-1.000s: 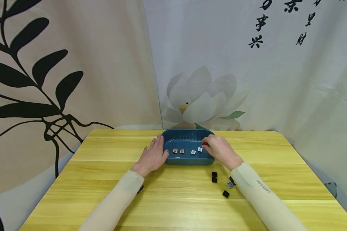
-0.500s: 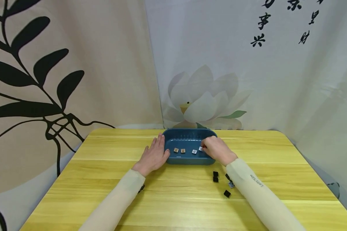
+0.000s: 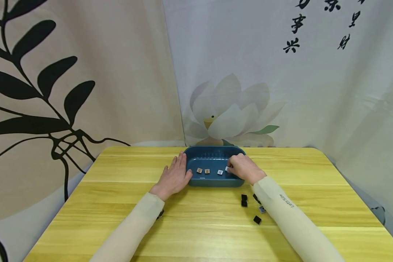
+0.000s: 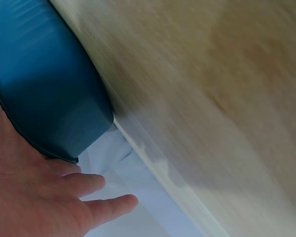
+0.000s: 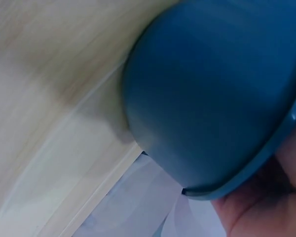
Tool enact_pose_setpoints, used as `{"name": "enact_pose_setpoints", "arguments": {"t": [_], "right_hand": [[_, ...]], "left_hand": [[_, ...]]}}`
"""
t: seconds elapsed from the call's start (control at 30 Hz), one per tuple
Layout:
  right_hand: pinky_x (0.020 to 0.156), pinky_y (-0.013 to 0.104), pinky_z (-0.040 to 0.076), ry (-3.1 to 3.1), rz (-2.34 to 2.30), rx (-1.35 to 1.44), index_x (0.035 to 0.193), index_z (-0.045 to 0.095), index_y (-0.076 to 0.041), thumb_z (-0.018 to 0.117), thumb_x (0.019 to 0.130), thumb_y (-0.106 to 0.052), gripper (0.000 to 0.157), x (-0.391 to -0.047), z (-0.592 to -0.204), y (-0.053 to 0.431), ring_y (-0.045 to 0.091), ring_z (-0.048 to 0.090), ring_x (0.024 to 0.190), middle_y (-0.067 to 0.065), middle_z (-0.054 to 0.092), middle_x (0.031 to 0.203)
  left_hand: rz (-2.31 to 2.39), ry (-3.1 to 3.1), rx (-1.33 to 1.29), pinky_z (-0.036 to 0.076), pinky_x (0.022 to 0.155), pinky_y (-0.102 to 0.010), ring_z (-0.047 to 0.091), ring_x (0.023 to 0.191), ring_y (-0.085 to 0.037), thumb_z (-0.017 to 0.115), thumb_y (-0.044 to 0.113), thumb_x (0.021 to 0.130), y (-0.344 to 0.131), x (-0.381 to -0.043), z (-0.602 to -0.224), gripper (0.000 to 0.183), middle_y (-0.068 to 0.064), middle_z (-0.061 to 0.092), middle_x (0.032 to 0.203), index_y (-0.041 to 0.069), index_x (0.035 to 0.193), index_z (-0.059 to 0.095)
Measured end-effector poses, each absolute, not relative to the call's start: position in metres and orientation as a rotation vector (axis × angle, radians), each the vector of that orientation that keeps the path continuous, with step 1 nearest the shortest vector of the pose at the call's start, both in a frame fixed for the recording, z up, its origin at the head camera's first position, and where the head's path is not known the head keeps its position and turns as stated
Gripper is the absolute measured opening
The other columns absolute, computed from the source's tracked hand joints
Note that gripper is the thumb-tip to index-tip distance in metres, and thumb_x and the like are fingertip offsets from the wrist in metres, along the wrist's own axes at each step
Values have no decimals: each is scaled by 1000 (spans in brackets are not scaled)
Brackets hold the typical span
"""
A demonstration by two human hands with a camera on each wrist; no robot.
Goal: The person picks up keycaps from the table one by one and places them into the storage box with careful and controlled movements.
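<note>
A blue tray (image 3: 213, 183) stands at the far side of the table. My left hand (image 3: 172, 176) lies with straight fingers along its left end; in the left wrist view the left hand (image 4: 44, 192) rests against the tray's rim. My right hand (image 3: 245, 169) reaches over the right end, fingers curled down at a small white tile (image 3: 227, 169), which they partly cover. The right wrist view hides the fingertips behind the tray wall (image 5: 212, 94). Another white tile (image 3: 220, 172) and two orange-brown tiles (image 3: 199, 170) lie in a row on the tray floor.
Several small black blocks (image 3: 244, 200) lie on the wooden table (image 3: 203, 225) in front of the tray, near the right sleeve. Among them is one with a pale printed face (image 3: 262, 209). A printed curtain (image 3: 144, 72) hangs behind the table's back edge.
My right hand has moved slightly left and down inside the tray, its fingertips now over the right white tile. The left hand has stayed at the tray's end.
</note>
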State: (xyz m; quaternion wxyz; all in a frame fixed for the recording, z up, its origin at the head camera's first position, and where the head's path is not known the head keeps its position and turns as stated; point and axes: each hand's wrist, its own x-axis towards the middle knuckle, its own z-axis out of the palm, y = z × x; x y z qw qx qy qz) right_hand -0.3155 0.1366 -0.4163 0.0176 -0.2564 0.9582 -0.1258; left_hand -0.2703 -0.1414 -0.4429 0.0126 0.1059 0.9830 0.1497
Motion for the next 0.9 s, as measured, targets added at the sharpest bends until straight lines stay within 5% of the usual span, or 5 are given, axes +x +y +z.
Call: {"name": "enact_pose_setpoints", "arguments": {"t": [0.63, 0.9], "right_hand": [[74, 37, 58, 3106, -677, -883, 114, 79, -6, 66, 103, -21, 23, -281, -386, 174, 12, 66, 76, 6, 77, 102], [81, 44, 60, 3232, -592, -996, 114, 79, -6, 68, 102, -24, 24, -255, -385, 183, 24, 73, 95, 7, 77, 109]], "left_hand": [[492, 3047, 326, 23, 118, -68, 15, 157, -39, 36, 40, 109, -140, -269, -441, 74, -15, 6, 173, -1, 165, 12], [502, 3045, 334, 23, 118, -69, 15, 157, -40, 37, 42, 108, -140, -269, -441, 76, -15, 5, 173, -1, 165, 11]]}}
